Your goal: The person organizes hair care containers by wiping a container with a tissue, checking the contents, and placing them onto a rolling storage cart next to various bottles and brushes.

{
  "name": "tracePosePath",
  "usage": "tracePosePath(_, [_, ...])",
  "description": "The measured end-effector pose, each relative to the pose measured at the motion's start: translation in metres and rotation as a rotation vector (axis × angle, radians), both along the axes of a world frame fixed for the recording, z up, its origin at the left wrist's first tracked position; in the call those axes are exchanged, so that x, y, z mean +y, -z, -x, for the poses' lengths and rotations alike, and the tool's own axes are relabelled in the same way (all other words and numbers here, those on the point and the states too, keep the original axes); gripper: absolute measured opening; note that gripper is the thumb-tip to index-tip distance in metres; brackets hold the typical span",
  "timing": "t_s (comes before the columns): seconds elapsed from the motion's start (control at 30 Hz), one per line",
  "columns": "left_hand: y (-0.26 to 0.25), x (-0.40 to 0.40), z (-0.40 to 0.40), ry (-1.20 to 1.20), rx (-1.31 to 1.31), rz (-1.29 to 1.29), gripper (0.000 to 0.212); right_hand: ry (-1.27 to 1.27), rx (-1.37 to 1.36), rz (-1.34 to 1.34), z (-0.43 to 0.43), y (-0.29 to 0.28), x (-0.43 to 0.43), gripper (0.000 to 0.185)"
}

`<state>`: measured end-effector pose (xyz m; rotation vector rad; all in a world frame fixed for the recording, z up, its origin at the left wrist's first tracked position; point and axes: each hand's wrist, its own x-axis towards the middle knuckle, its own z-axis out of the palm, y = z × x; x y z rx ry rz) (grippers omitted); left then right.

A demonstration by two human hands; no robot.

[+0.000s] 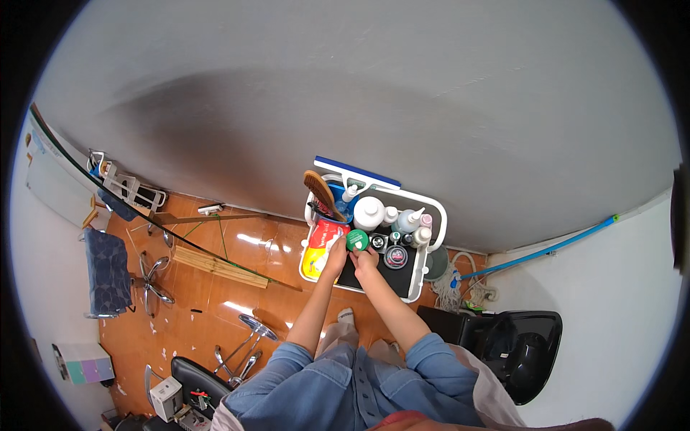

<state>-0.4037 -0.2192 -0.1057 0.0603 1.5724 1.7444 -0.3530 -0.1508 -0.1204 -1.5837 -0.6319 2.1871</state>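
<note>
A round green-lidded jar (357, 240) is held between my two hands over a white trolley tray (418, 285) with a black mat (400, 279). My left hand (337, 254) grips its left side, beside a red and yellow packet (325, 245). My right hand (365, 259) has its fingers at the jar's lower edge. A dark round tub (395, 257) sits just right of that hand. Behind the jar stand a large white bottle (369, 213), a pump bottle (408, 221) and several smaller bottles. A blue container (340, 195) with a wooden brush (322, 189) fills the back left corner.
A blue-edged squeegee (357, 172) lies across the tray's back rim, near the grey wall (345, 108). Right of the trolley are a bucket (435, 263), a blue-handled mop (539, 252) and a black shampoo basin (525, 355). At left stand a stool (259, 327), wooden planks (221, 266) and a chair (108, 272).
</note>
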Motion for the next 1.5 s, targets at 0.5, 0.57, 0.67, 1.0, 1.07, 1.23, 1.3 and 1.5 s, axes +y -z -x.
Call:
tracePosePath(0.5, [0.013, 0.003, -0.001, -0.083, -0.001, -0.067, 0.043, -0.034, -0.072, -0.154, 0.010, 0.003, -0.016, 0.054])
tracePosePath(0.57, [0.014, -0.003, -0.004, -0.102, 0.025, -0.057, 0.042, -0.095, 0.033, -0.133, 0.001, -0.006, -0.015, 0.056])
tracePosePath(0.67, [0.013, -0.020, -0.014, -0.165, 0.120, 0.029, 0.041, -0.145, 0.048, -0.034, -0.014, -0.027, -0.022, 0.052])
tracePosePath(1.0, [-0.078, -0.110, -0.144, -0.720, -0.036, -0.053, 0.029, -0.505, 0.183, 0.161, -0.093, -0.089, -0.030, 0.037])
tracePosePath(1.07, [-0.088, -0.143, -0.179, -0.849, -0.024, -0.041, 0.030, -0.645, 0.222, 0.176, -0.109, -0.103, -0.048, 0.032])
tracePosePath(1.23, [-0.108, -0.220, -0.264, -1.171, 0.040, 0.023, 0.033, -1.159, 0.396, 0.027, -0.141, -0.134, -0.101, 0.027])
tracePosePath(1.3, [-0.110, -0.253, -0.300, -1.302, 0.073, -0.009, 0.033, -1.353, 0.446, -0.043, -0.152, -0.151, -0.130, 0.026])
tracePosePath(1.5, [-0.143, -0.327, -0.414, -1.675, 0.145, 0.049, 0.035, -1.714, 0.593, -0.088, -0.179, -0.186, -0.206, 0.027])
